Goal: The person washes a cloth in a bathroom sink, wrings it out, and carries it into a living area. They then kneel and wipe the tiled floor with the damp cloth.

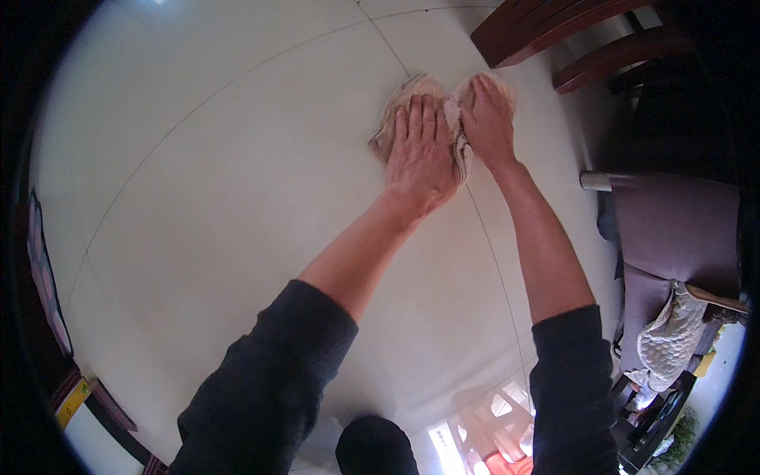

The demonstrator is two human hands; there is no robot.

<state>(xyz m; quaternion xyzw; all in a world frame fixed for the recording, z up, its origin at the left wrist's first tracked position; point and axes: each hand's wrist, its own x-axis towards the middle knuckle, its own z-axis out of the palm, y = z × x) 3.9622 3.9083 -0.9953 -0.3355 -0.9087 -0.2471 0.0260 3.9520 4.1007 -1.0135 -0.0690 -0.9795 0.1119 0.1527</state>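
Note:
A folded, pinkish-beige cloth (418, 86), fluffy like a towel, lies on the pale tiled floor (237, 196). My left hand (421, 157) rests flat on its left part, palm down, the fingers stretched out and slightly apart. Over the bunched right part, my right hand (490, 122) is closed with bent fingers, gripping the cloth. Both hands are side by side, and the cloth's layered edges show between and beside them. Its underside is hidden against the floor.
Dark red wooden furniture (534, 29) stands just beyond the cloth at upper right. To the right is a purplish-brown padded seat (674, 225) with a quilted cloth (671, 338) on it. A dark knee (377, 445) shows at the bottom. Furniture edges line the left rim.

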